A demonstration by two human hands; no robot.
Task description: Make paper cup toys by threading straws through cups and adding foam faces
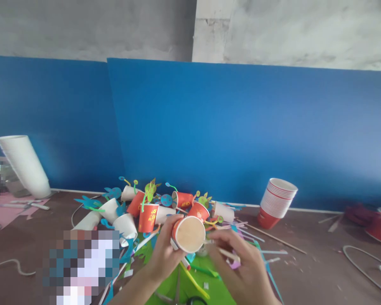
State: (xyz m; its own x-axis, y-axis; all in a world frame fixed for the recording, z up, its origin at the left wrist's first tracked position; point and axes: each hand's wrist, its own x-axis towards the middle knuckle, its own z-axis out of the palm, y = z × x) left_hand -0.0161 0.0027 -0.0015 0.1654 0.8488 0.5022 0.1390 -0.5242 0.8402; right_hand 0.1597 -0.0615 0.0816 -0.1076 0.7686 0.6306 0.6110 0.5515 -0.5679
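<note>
My left hand (165, 250) is closed round a red paper cup (190, 234), whose open mouth is turned toward me. The inside of the cup looks pale and bare. At its right side, my right hand (241, 264) is closed on a thin pale stick (227, 253); the hand is slightly blurred, and I cannot tell whether the stick is a straw. Below both hands lie green sheets (190, 292), a yellow straw (195, 279) and scissors (174, 296), partly cut off by the bottom edge.
Behind the hands is a heap of red cups (148, 218) and white cups (125, 226) with straws and blue and green paper cutouts. A stack of cups (277, 199) leans at right; a tall white stack (25, 165) tilts at left. A blue panel (225, 135) stands behind.
</note>
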